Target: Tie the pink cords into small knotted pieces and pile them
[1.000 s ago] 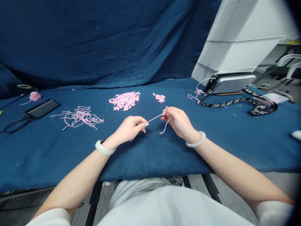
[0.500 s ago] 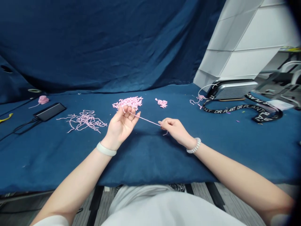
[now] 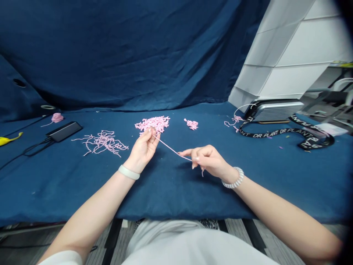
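A short pink yarn strand (image 3: 171,149) is stretched taut between my two hands above the blue cloth-covered table (image 3: 171,184). My left hand (image 3: 143,150) is raised, fingers closed on the strand's upper end. My right hand (image 3: 207,160) pinches the lower end, with a small tail hanging below the fingers. Just beyond my left hand lies a heap of knotted pink yarn pieces (image 3: 153,123). A smaller pink clump (image 3: 192,124) sits to its right. A loose tangle of pink strands (image 3: 102,141) lies to the left.
A black phone (image 3: 64,131) with a cable and a pink yarn ball (image 3: 57,117) sit at far left. A silver case (image 3: 273,109) with a black printed strap (image 3: 286,130) stands at right, under white panels (image 3: 289,55). Blue cloth hangs behind.
My left hand swung up and away with its end of the strand, while my right hand dropped lower toward the cloth; the strand now slants down to the right. The view shifted slightly.
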Demonstrator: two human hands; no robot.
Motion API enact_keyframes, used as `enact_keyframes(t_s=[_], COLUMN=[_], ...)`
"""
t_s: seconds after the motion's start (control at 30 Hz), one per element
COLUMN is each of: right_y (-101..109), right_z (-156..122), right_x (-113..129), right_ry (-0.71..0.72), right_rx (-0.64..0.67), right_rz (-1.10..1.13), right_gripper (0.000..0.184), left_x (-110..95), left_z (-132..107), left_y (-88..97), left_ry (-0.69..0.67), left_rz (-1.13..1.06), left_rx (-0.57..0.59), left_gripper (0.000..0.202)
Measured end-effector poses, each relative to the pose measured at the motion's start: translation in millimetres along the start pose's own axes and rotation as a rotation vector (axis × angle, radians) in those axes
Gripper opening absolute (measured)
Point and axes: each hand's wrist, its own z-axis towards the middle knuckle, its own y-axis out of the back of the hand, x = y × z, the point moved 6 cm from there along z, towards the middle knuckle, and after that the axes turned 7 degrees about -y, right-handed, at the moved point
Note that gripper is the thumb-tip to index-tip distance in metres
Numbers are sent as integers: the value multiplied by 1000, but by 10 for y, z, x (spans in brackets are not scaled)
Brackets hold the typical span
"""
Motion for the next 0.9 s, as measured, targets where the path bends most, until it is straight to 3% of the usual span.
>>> enact_keyframes(t_s=[0.2,0.5,0.67,0.9], right_y=[341,926,1302,1678], right_z=[20,13,2,-35], right_x=[69,141,16,-154], right_ry=[28,151,153,148], right_rx=[-262,-552,-659,-854], right_rz=[249,69,29,1], right_gripper=[20,26,35,12], left_x=[-63,136,205,273], left_z=[12,-115,-162,-232], left_y=[-30,-84,-77,-85], left_ry=[21,135,175,233], left_rz=[-18,196,238,302], left_rx=[28,245,250,287], left_gripper=[21,13,10,6])
